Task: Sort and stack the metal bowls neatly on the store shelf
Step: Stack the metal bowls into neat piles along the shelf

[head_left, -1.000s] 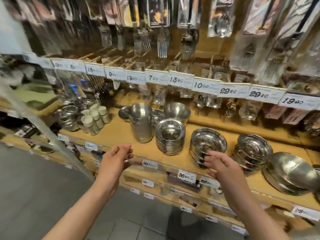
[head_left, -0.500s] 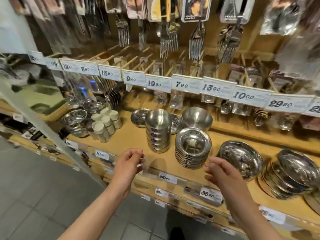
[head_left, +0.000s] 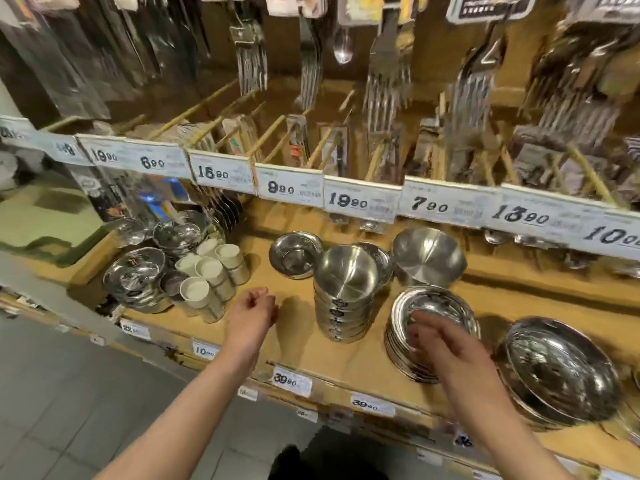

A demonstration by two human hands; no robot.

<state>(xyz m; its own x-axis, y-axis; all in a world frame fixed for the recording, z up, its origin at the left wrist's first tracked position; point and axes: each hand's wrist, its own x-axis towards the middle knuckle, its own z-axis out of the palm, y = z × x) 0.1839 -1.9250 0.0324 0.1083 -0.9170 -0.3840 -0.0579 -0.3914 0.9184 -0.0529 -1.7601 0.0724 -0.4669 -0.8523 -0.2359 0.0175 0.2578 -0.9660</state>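
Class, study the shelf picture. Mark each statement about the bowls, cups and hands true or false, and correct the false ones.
1. The left hand grips a bowl. False: it holds nothing, its fingers loosely curled above the wooden shelf.
2. The right hand is over the stack of shallow bowls. True.
3. The tall stack of deep bowls stands between the two hands. True.
4. The white cups stand right of all the bowls. False: they stand towards the left, beside other bowls.

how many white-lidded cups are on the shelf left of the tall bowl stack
5 visible white-lidded metal cups: front, middle, left, back right, back. They cluster beside the shiny bowls; more may hide behind.
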